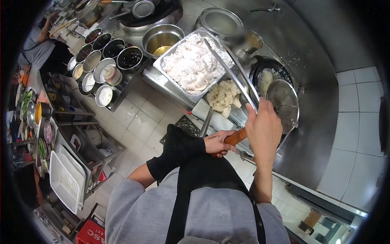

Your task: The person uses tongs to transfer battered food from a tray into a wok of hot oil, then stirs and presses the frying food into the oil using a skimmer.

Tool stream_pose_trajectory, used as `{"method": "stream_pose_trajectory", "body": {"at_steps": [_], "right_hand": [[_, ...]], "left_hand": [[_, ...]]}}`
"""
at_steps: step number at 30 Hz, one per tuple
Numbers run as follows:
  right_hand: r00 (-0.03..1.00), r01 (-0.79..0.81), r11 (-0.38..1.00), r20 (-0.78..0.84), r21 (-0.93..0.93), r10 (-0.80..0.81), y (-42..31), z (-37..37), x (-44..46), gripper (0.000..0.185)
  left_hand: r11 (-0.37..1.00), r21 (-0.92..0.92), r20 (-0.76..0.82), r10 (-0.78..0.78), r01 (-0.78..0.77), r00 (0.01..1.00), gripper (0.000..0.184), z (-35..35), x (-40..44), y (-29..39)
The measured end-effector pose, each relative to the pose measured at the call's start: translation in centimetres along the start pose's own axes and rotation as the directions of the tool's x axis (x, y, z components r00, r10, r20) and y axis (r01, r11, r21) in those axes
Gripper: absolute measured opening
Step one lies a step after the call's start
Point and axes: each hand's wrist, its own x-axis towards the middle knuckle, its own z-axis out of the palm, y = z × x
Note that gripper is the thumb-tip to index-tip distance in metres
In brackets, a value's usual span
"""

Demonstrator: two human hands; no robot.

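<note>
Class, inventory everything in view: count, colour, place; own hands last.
Tray: one, silver, upper centre
Floured pieces: one heap, white, in tray
Tongs: one, silver, over tray
Lumps: one pile, yellowish, beside tray
Strainer: one, silver, right of tongs
Pan: one, black, beside strainer
Pots: many, mostly silver, upper left
Basket: at least one, white, lower left
Person: one, grey top, upper left
Handle: one, brown, near centre
Left hand: one, bare, on handle
Right hand: one, bare, on tongs
</note>
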Motion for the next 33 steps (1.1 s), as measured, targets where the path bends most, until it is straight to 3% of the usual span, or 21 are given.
{"method": "stream_pose_trajectory", "body": {"at_steps": [3, 5, 7, 8, 12, 15, 23, 28, 31, 33], "right_hand": [[0.999, 0.009, 0.998, -0.050, 0.056, -0.006, 1.5, 2.0, 2.5, 0.028], [0.994, 0.112, 0.986, -0.014, 0.124, -0.111, 1.3, 5.2, 6.4, 0.030], [0.996, -0.027, 0.987, 0.083, 0.158, 0.014, 0.1, 7.8, 10.5, 0.029], [0.996, -0.048, 0.985, 0.084, 0.168, 0.034, 0.3, 7.4, 10.5, 0.028], [0.996, -0.050, 0.986, 0.077, 0.159, 0.038, 0.8, 5.7, 9.5, 0.027], [0.996, -0.061, 0.989, 0.070, 0.137, 0.052, 0.9, 4.3, 7.7, 0.028], [0.973, -0.215, 0.938, -0.027, 0.272, 0.231, 5.5, 0.8, 3.1, 0.025], [0.917, -0.396, 0.909, -0.002, 0.129, 0.399, 11.5, -1.8, 3.2, 0.029], [0.935, -0.347, 0.936, -0.101, -0.056, 0.341, 16.6, 1.0, 6.0, 0.028], [0.946, -0.323, 0.929, -0.078, -0.181, 0.314, 20.0, 4.0, 9.3, 0.025]], "left_hand": [[1.000, 0.000, -0.009, -0.008, 0.008, 1.000, 0.051, 0.1, -0.4, 0.5], [1.000, -0.006, -0.009, -0.028, 0.028, 1.000, 0.047, 0.4, -0.3, 0.5], [0.998, -0.018, 0.004, -0.065, 0.066, 0.998, 0.041, 0.3, 0.1, 0.6], [0.997, -0.010, -0.021, -0.071, 0.071, 0.997, 0.050, 0.7, -0.2, 1.2], [0.999, -0.003, 0.011, -0.044, 0.044, 0.999, 0.051, 0.1, 0.0, 1.0], [0.999, 0.016, -0.011, -0.048, 0.048, 0.999, 0.043, 0.3, 0.1, 1.2], [0.998, -0.001, -0.007, -0.064, 0.064, 0.998, 0.067, 0.5, 1.0, 1.8], [0.995, 0.025, -0.004, -0.092, 0.092, 0.996, 0.064, 1.2, 1.8, 2.3], [0.991, 0.018, 0.026, -0.134, 0.134, 0.991, 0.061, 1.2, 2.5, 1.5], [0.991, -0.001, 0.026, -0.134, 0.134, 0.991, 0.056, 1.7, 2.6, 1.6]]}}
